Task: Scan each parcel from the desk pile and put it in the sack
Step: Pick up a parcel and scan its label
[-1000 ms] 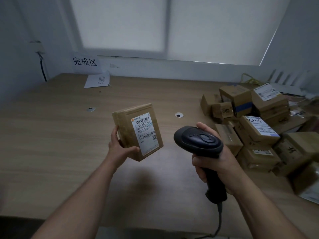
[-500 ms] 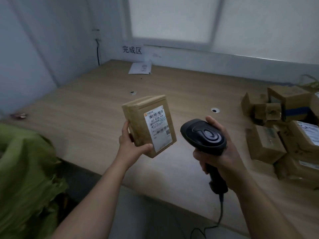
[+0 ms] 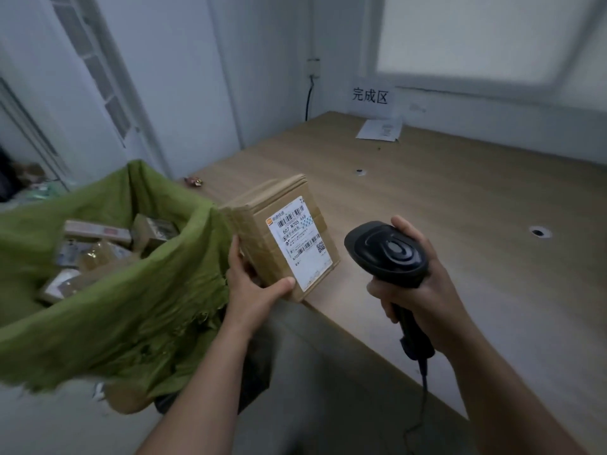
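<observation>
The left hand (image 3: 253, 287) grips a brown parcel (image 3: 282, 234) at its lower corner, held above the desk (image 3: 460, 224) edge, just right of the open green sack (image 3: 115, 307). The right hand (image 3: 417, 287) is wrapped around the black scanner (image 3: 387, 254).

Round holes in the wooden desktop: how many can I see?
2. One round hole lies beyond the brown cardboard parcel; the other sits right of the black handheld scanner. More may lie out of view.
</observation>
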`<state>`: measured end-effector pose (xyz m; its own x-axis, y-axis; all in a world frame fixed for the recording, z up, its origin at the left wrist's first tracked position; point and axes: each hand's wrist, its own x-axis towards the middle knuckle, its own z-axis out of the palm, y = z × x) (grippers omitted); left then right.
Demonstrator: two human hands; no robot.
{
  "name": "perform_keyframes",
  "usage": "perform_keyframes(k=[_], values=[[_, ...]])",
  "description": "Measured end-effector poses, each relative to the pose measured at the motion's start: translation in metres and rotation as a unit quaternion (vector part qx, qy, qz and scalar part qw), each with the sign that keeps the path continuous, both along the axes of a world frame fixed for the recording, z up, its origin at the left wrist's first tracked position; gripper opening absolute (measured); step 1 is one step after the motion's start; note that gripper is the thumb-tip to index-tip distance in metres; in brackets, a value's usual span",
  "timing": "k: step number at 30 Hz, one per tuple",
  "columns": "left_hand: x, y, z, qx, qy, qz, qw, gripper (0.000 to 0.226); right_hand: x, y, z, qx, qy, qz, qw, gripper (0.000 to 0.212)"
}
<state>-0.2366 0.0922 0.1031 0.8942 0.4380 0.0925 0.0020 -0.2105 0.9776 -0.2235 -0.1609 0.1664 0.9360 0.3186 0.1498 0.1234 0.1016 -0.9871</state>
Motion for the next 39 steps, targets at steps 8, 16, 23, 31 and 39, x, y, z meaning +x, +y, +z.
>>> perform_keyframes(k=[8, 16, 23, 31, 39], values=[[-0.006, 0.119, 0.038, 0.006, -0.050, 0.101, 0.994, 0.124, 0.026, 0.131, 0.032, -0.028, -0.022, 0.073, 0.997, 0.099], [-0.028, 0.287, 0.060, 0.033, -0.045, 0.224, 0.973, 0.122, 0.050, 0.285, 0.037, -0.031, -0.052, 0.153, 0.986, 0.096], [-0.052, 0.405, 0.050, 0.022, 0.069, 0.347, 0.935, 0.123, 0.062, 0.373, 0.034, -0.023, -0.034, 0.182, 0.982, 0.094], [-0.060, 0.423, 0.044, 0.147, 0.158, 0.396, 0.892, 0.089, 0.071, 0.409, 0.026, -0.018, -0.029, 0.199, 0.979, 0.092], [-0.016, 0.351, 0.056, 0.255, 0.070, 0.245, 0.933, 0.062, 0.071, 0.358, 0.029, -0.009, -0.028, 0.146, 0.989, 0.096]])
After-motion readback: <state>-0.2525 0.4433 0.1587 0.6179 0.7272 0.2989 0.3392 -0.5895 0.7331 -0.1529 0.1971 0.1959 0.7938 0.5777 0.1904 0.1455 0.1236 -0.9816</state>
